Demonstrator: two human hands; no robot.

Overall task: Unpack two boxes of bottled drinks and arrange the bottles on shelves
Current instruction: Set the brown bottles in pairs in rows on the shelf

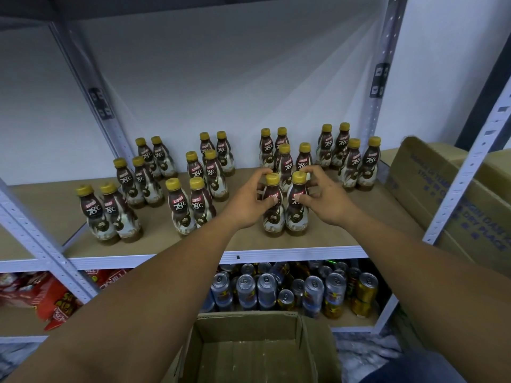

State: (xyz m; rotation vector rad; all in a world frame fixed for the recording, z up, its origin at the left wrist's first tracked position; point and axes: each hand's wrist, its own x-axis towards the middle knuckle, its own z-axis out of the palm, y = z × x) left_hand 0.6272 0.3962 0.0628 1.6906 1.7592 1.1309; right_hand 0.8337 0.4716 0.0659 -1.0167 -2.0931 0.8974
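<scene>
Several brown coffee bottles with yellow caps stand in pairs on the brown shelf board [154, 241]. Two of them stand side by side at the front, right of centre. My left hand [250, 200] curls round the upper part of the left bottle [273, 205]. My right hand [322, 196] curls round the neck of the right bottle [297, 208]. Both bottles are upright with their bases on the board. An open cardboard box [257, 352] sits below my arms; what shows of its inside holds no bottles.
A second cardboard box [453, 197] lies at the right end of the shelf behind a white upright [467, 172]. Drink cans [293, 288] fill the lower shelf; red snack packs [41, 297] lie at lower left. Bare board shows along the shelf's front edge.
</scene>
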